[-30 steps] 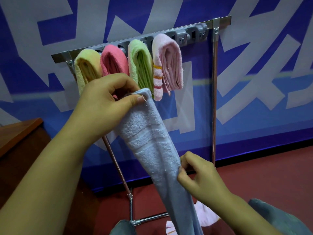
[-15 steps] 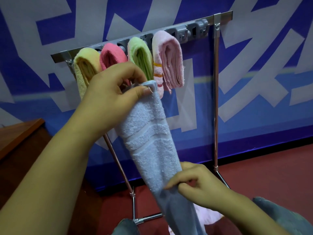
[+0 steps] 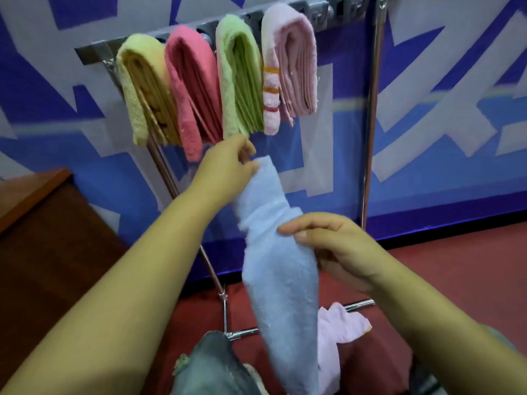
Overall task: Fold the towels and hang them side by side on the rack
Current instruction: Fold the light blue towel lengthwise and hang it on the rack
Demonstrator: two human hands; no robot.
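Observation:
A long light blue towel [image 3: 279, 269] hangs between my hands in front of the rack. My left hand [image 3: 225, 166] pinches its top end just below the hung towels. My right hand [image 3: 333, 246] grips its middle from the right side. On the grey rack bar [image 3: 94, 51] hang, side by side, a folded yellow towel [image 3: 142, 89], a deep pink towel [image 3: 191, 89], a green towel [image 3: 239, 78] and a pale pink striped towel [image 3: 291, 67]. Another pale pink towel [image 3: 339, 329] lies on the floor behind the blue one.
The rack's chrome legs [image 3: 372, 115] stand against a blue and white wall. Empty grey clips [image 3: 339, 10] run along the bar right of the pale pink towel. A brown wooden cabinet [image 3: 37, 212] is at the left. My knee in grey trousers [image 3: 211, 366] is at the bottom.
My left hand has come down and away from the rack with the towel's top end. My right hand has slid up the blue towel to its middle. The view has tilted down.

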